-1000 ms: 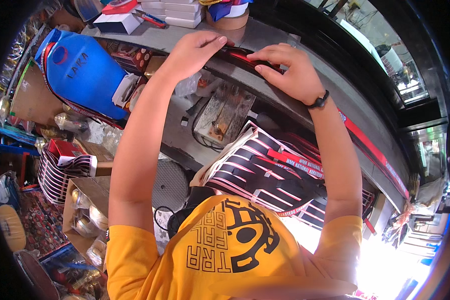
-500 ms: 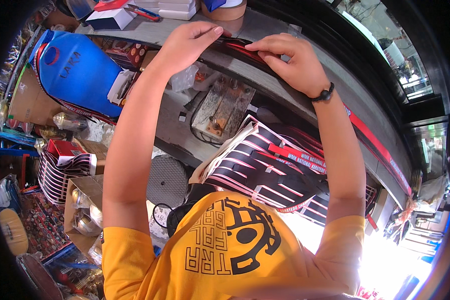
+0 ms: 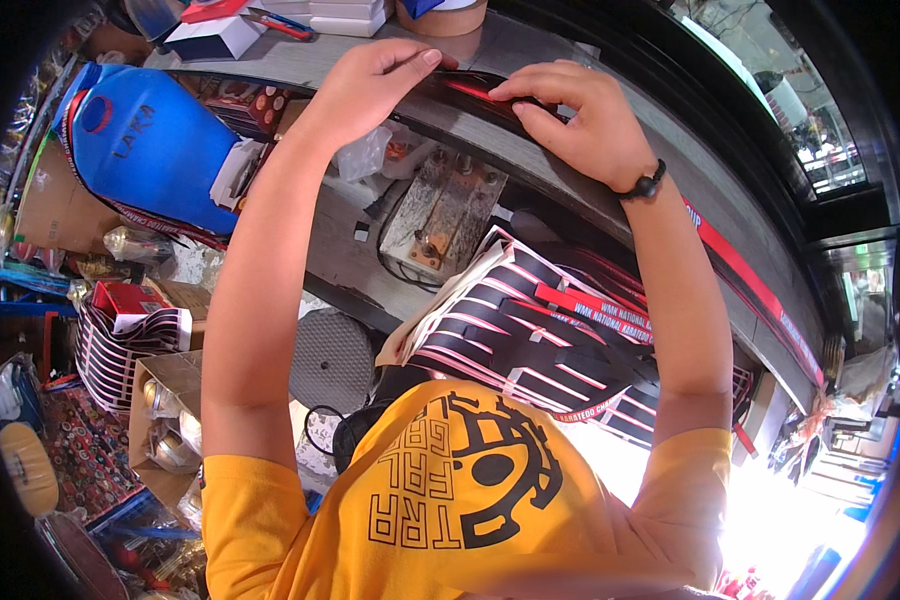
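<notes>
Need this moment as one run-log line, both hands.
left hand: at red-black strip, grip unclear | right hand: fingertips at strip, grip unclear | nearby: grey counter, blue jug

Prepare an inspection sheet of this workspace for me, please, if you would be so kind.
Surface: grey counter, partly covered.
Job's things: red-and-black strap at the hands.
Clutter: white boxes on the counter; blue jug and open carton at left; striped sheets below the counter, with red ribbons on them.
Hands: left hand near the strap's left end; right hand at its right part; firmness of grip unclear.
Cables: black cable beside a stained block.
Surroundings: glass panel at upper right; strong glare at lower right.
</notes>
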`<state>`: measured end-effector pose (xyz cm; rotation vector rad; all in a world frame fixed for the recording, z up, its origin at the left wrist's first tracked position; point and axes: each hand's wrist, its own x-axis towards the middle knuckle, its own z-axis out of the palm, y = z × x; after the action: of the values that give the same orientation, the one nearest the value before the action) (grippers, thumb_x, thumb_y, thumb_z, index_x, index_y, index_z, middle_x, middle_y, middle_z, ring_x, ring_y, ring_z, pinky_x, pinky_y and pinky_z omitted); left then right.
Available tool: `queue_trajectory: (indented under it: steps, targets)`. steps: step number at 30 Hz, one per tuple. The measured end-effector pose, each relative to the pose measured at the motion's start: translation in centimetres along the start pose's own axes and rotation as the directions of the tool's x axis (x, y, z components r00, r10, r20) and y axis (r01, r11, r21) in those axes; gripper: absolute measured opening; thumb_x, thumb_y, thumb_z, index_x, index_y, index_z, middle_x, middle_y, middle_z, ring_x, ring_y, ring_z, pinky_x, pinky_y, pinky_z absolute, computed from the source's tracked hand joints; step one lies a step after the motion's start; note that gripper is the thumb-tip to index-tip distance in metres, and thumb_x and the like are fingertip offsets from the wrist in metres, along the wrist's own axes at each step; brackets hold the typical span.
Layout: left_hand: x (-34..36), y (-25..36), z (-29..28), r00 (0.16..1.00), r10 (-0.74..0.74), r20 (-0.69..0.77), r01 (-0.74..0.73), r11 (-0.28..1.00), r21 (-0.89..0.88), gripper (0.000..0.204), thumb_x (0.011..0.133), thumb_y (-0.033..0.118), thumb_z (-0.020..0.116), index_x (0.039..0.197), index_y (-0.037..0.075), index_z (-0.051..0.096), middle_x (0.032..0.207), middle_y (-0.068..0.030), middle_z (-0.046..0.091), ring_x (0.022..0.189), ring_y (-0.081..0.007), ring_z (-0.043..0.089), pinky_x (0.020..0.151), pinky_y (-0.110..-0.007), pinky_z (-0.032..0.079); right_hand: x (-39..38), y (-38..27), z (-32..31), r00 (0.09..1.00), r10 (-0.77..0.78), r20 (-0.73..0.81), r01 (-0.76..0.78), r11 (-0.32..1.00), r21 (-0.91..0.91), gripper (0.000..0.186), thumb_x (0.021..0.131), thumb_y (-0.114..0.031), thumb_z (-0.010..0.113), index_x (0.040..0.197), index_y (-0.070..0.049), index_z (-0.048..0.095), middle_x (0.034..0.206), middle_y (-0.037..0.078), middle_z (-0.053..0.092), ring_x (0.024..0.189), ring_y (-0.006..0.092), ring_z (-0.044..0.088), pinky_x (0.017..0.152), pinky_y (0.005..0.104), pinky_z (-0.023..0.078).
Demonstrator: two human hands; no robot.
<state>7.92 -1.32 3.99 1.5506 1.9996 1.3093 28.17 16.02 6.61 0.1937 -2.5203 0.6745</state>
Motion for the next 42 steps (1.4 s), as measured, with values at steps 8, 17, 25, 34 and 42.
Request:
queue_trajectory:
  steps: [8,17,25,34,42]
  targets:
    - [-0.04,-0.08,0.05,1.0,0.011,-0.018,-0.01,1.0,0.027,0.037,0.105,0.034,0.055,0.118,0.004,0.072,0.102,-0.0034,0.072,0.095,-0.0091,0.06,0.088,-0.028,0.047,0.08,0.04,-0.11,1.0,-0.016,0.01,0.016,1.0,-0.022,0.026,0.083,-0.009,0.065,0.106,-0.009,0.076,0.099,0.008,0.074,0.084,0.0253,0.066,0.077,0.0338,0.054]
    - [0.08,-0.49,0.22,0.997,0.061,-0.04,-0.061,0.998,0.002,0.032,0.104,0.032,0.055,0.117,0.009,0.074,0.098,-0.0051,0.073,0.089,-0.0109,0.062,0.083,-0.029,0.049,0.14,0.29,-0.25,0.998,-0.056,0.019,0.057,0.998,-0.021,0.025,0.083,-0.007,0.064,0.104,-0.01,0.077,0.098,0.008,0.074,0.085,0.0251,0.066,0.077,0.0341,0.054]
    - [0.04,-0.09,-0.02,1.0,0.008,0.007,-0.008,1.0,0.005,0.037,0.106,0.033,0.055,0.118,0.002,0.072,0.105,-0.003,0.073,0.099,-0.0084,0.062,0.092,-0.026,0.047,-0.07,-0.14,-0.12,1.0,-0.009,-0.001,0.009,1.0,0.006,0.022,0.082,-0.01,0.067,0.101,-0.009,0.077,0.099,0.006,0.074,0.087,0.0247,0.067,0.077,0.0338,0.054]
    - [0.08,-0.24,0.05,1.0,0.01,-0.017,-0.009,0.999,0.053,0.038,0.106,0.034,0.055,0.118,0.003,0.071,0.104,-0.0031,0.074,0.098,-0.0086,0.062,0.092,-0.027,0.048,0.07,0.22,-0.19,0.999,-0.035,0.024,0.036,0.999,-0.019,0.023,0.081,-0.008,0.066,0.102,-0.01,0.077,0.099,0.007,0.074,0.086,0.0244,0.067,0.077,0.0335,0.054]
    - [-0.02,0.03,0.01,1.0,0.014,-0.012,-0.013,0.998,0.062,0.039,0.106,0.035,0.055,0.118,0.003,0.072,0.104,-0.0032,0.074,0.098,-0.0087,0.062,0.092,-0.027,0.047,0.01,0.03,-0.02,0.999,-0.046,-0.007,0.046,0.999,0.003,0.022,0.081,-0.009,0.069,0.102,-0.011,0.077,0.099,0.007,0.073,0.085,0.025,0.067,0.076,0.0338,0.054]
